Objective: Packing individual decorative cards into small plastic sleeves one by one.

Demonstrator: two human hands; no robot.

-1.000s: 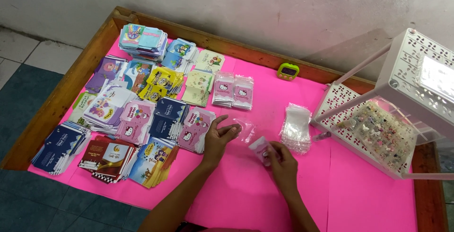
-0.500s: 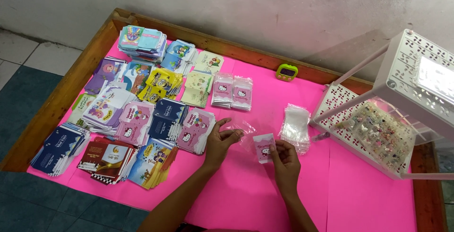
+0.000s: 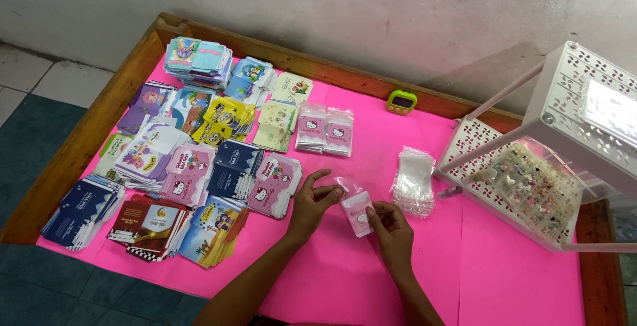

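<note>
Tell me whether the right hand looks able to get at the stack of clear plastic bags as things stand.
Probably yes. The right hand lies just left of the stack of clear plastic bags, with only bare pink sheet between them, though it is pinching a small pink card with the left hand.

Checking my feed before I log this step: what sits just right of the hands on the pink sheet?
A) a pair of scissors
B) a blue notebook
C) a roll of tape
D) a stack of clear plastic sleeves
D: a stack of clear plastic sleeves lies just right of the right hand, which holds a small pink card together with the left hand; no scissors, tape or notebook show there.
</note>
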